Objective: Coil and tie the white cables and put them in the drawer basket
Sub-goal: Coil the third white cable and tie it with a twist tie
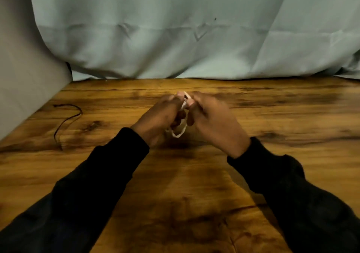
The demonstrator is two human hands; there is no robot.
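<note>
Sheet-draped [175, 29] wooden tabletop [272, 116] setup

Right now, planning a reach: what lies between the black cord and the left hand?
Only bare wooden table between black cord and left hand, in the head view.

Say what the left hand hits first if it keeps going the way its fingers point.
Almost at once, the right hand: the left hand points forward and right, and both grip the white cable between them. Past that, only bare table, then the cloth, though depth is hard to judge.
</note>
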